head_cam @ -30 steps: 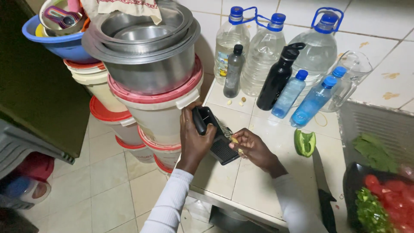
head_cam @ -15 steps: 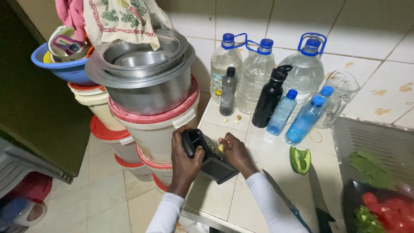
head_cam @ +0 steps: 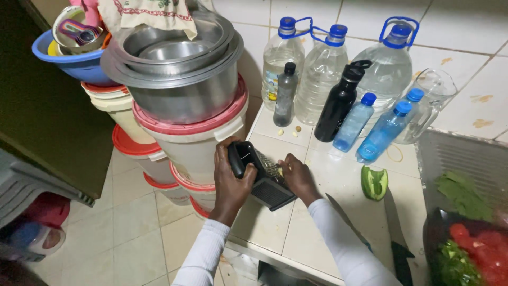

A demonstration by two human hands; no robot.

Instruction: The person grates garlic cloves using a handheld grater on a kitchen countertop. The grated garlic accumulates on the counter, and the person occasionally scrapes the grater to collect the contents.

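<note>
Gripping the black handle, the left hand [head_cam: 233, 182] steadies a box grater [head_cam: 263, 177] standing tilted at the worktop's [head_cam: 328, 175] left edge. The right hand [head_cam: 297, 177] pinches something small and pale against its face; what, I cannot tell. Nearby lies a green pepper piece [head_cam: 374, 182].
</note>
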